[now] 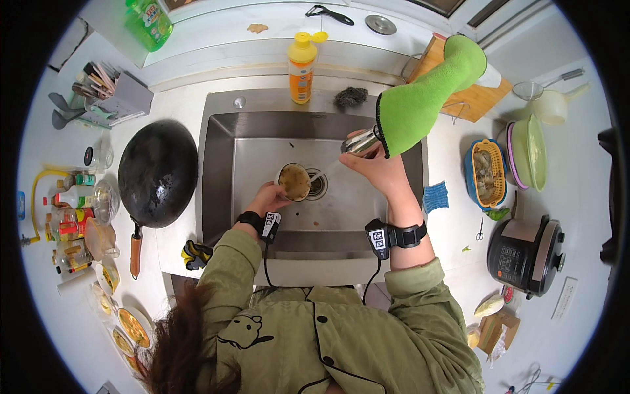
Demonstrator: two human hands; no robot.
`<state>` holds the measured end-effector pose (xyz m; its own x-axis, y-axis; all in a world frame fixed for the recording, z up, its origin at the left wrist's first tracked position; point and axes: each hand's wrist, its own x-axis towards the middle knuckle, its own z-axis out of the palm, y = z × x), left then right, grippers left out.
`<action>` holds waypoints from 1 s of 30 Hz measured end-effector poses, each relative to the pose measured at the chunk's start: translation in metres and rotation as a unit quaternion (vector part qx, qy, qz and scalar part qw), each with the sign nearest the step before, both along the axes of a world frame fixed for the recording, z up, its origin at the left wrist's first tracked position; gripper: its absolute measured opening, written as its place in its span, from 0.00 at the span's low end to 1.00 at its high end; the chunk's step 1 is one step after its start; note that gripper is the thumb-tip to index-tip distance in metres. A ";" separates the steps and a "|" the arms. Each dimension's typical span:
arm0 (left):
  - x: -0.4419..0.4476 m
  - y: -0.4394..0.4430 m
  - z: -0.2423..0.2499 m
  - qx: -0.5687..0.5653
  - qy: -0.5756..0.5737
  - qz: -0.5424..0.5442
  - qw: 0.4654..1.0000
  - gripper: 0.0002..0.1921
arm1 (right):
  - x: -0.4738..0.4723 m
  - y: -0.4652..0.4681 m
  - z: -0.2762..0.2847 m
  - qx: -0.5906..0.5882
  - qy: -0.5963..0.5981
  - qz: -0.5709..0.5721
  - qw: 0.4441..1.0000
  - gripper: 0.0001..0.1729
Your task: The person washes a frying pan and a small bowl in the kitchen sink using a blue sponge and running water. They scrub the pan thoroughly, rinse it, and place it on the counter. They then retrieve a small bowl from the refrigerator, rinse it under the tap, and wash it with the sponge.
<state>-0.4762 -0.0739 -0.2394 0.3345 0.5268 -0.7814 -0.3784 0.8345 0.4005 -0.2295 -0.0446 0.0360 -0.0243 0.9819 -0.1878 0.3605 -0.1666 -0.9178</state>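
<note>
My left hand (pixel 268 199) grips a small round bowl (pixel 294 182) by its left side, low over the steel sink (pixel 256 157). Brownish contents fill the bowl's inside; whether they are liquid or residue I cannot tell. The bowl sits just left of the sink drain (pixel 316 184) and partly overlaps it. My right hand (pixel 371 165) is closed around the shiny metal faucet head (pixel 362 143). A thin stream of water (pixel 322 172) runs from it down-left to the bowl's right rim. A green cloth (pixel 418 113) covers the faucet's neck behind my fingers.
Behind the sink stand a yellow-capped detergent bottle (pixel 301 69) and a steel-wool scourer (pixel 351 97). At left lies an overturned black wok (pixel 157 175). On the right are a blue cloth (pixel 436 197), a yellow basket (pixel 487 172), small scissors (pixel 480 230) and an electric pressure cooker (pixel 524 256).
</note>
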 end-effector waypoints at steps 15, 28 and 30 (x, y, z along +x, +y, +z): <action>0.024 0.000 0.004 0.097 0.250 -0.007 0.963 0.25 | 0.004 0.000 -0.006 0.030 -0.022 0.004 0.999 0.24; 0.034 0.002 0.048 0.236 0.242 -0.082 0.938 0.28 | 0.004 -0.001 -0.009 0.035 -0.042 0.001 0.998 0.25; 0.033 0.005 0.059 0.147 0.066 -0.038 0.986 0.25 | 0.003 -0.005 -0.003 0.072 -0.006 -0.012 0.997 0.24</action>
<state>-0.4433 -0.0690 -0.1806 0.2866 0.7148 -0.6378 -0.2476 0.6984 0.6715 -0.2267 -0.0492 0.0335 0.0000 0.9990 -0.0456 0.3690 -0.0424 -0.9285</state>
